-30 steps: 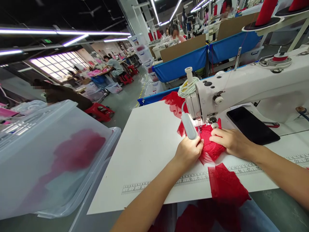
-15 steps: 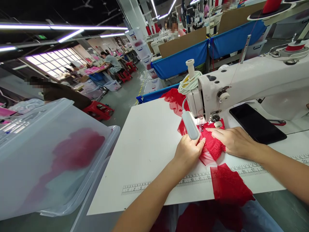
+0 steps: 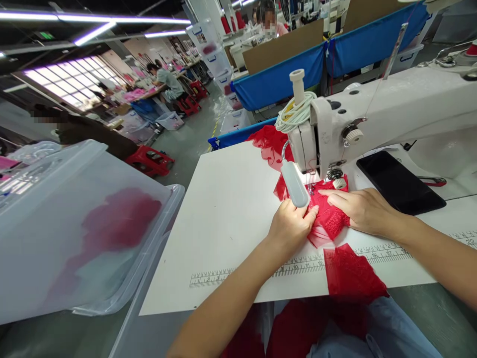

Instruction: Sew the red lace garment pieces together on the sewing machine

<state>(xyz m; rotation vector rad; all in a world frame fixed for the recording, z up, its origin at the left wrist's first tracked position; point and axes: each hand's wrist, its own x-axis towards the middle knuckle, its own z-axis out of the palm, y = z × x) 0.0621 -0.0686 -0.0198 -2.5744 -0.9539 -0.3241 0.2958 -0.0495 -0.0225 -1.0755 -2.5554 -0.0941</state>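
A piece of red lace fabric lies under the needle of a white sewing machine. My left hand is closed on its left edge, with thumb and fingers pinched together, just below a grey lamp head that covers part of the fingertips. On the right side of the fabric is my right hand, its index finger pointing toward the presser foot and its other fingers curled on the cloth. Another red lace piece hangs over the table's front edge, partly on my lap.
A black phone rests right of the needle, with red-handled snips beside it. Red fabric trails behind the machine head. A translucent bin stands left of the white table. Co-workers sit farther back.
The camera view has shifted slightly, so the scene sits a little higher. Both hands keep nearly the same place on the red lace fabric.
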